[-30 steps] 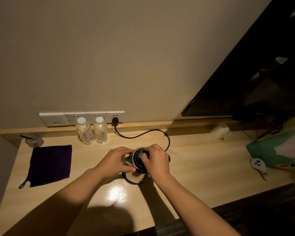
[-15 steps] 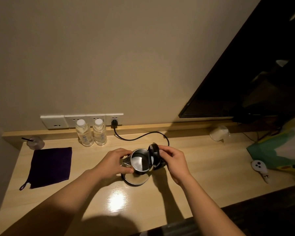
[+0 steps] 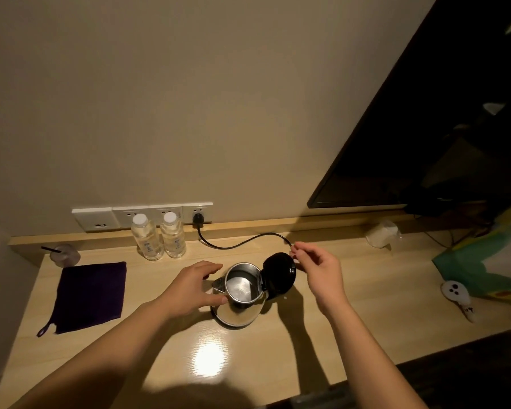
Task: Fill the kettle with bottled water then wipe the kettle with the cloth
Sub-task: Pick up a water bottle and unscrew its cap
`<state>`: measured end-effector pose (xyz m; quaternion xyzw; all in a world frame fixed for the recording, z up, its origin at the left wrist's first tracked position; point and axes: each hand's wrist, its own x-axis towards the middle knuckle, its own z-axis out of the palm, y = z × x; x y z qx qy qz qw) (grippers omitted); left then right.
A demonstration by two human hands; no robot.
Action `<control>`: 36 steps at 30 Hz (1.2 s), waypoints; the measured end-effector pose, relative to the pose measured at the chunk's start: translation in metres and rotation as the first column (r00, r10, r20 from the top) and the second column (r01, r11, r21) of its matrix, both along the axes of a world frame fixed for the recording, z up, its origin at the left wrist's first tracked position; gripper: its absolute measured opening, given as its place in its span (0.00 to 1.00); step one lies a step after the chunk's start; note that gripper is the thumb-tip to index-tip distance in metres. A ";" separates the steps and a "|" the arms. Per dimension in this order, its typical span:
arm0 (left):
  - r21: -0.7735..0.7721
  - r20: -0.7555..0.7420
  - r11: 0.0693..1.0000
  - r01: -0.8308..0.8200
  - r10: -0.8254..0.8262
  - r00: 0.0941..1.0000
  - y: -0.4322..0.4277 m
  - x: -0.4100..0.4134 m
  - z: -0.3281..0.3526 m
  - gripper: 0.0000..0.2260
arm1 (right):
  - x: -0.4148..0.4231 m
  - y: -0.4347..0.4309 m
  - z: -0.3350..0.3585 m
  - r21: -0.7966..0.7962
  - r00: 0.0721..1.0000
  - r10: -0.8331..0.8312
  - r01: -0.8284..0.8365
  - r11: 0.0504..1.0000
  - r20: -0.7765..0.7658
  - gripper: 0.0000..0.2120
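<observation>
Dim warm light; bright glare on the glossy pale wooden desk [image 3: 366, 314] just before the round steel kettle [image 3: 242, 287], soft shadows beside it, edges bowed.

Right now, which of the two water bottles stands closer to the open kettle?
The right bottle, beside the black cord and nearer the kettle; the left bottle stands beyond it, toward the purple cloth.
</observation>
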<state>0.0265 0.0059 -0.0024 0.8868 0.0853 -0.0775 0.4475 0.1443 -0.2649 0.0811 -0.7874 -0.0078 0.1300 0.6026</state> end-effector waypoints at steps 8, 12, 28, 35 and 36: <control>0.146 0.303 0.859 -0.490 0.432 0.849 0.085 -0.026 0.041 0.17 | -0.018 0.117 0.058 -0.347 0.798 0.471 -0.349 0.870 0.376 0.13; 0.324 0.246 0.787 -0.525 0.465 0.850 0.148 -0.010 0.049 0.21 | -0.034 0.197 0.035 -0.438 0.699 0.679 -0.551 0.711 0.224 0.14; 0.636 -0.020 0.770 0.042 -0.038 0.999 0.184 0.004 0.052 0.10 | -0.051 0.273 -0.064 -0.410 0.736 0.673 -0.637 0.653 -0.073 0.14; 0.590 0.077 0.803 0.084 -0.160 0.984 0.178 -0.045 0.108 0.09 | -0.068 0.284 -0.082 -0.146 0.677 0.736 -0.728 0.670 0.000 0.46; 0.579 0.081 0.809 0.104 -0.184 0.980 0.178 -0.049 0.115 0.09 | -0.072 0.286 -0.083 -0.069 0.677 0.736 -0.734 0.676 0.011 0.45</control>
